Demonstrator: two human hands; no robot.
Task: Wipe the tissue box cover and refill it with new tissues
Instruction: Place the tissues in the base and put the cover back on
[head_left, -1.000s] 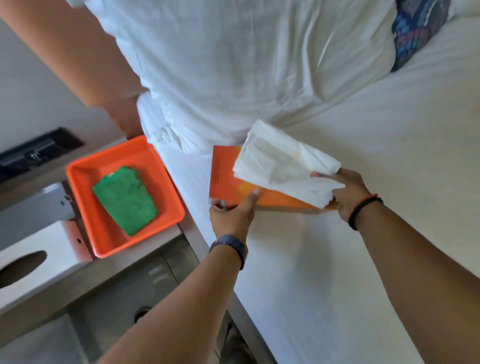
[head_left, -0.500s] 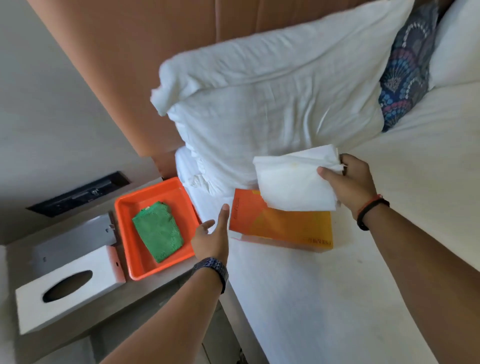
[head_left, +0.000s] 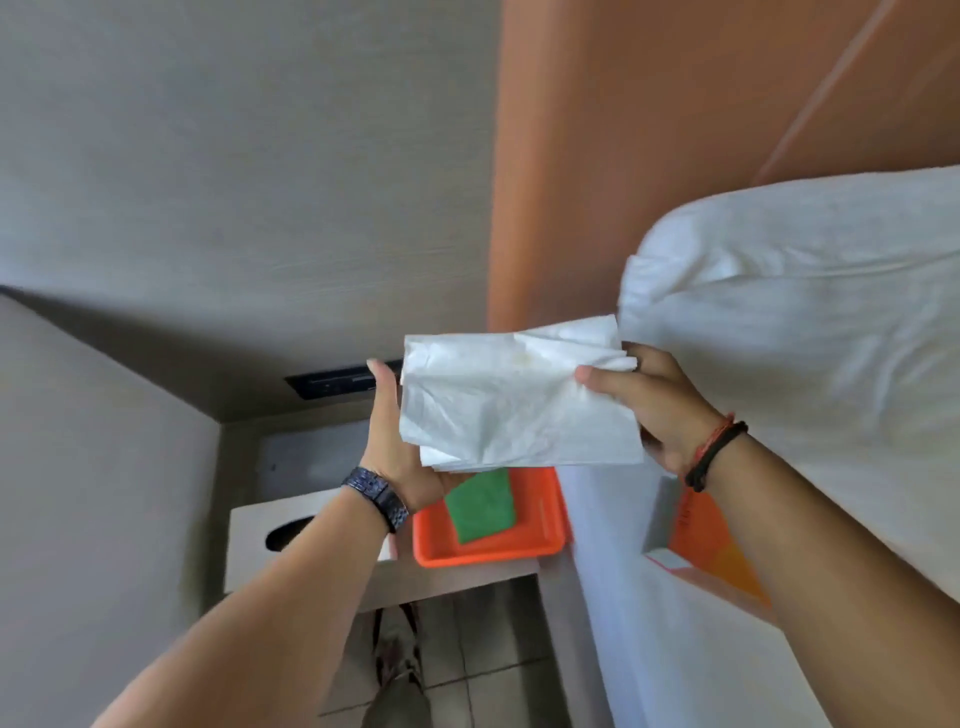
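A white stack of tissues (head_left: 511, 400) is held in the air between both hands. My right hand (head_left: 649, 405) grips its right end. My left hand (head_left: 397, 441) cups its left edge from below, fingers upright. The white tissue box cover (head_left: 260, 540) with an oval slot lies on the bedside shelf, partly hidden by my left forearm. The orange tissue carton (head_left: 706, 551) lies on the bed under my right forearm.
An orange tray (head_left: 540, 519) holding a green cloth (head_left: 480, 506) sits on the shelf beside the cover. A white pillow (head_left: 800, 322) leans on the orange headboard (head_left: 675, 130). A black wall panel (head_left: 332, 384) sits behind. Tiled floor (head_left: 467, 665) lies below the shelf.
The view swung left and up. My right hand carried the tissues away from the carton toward the shelf, and my left hand rose to meet the stack's left edge.
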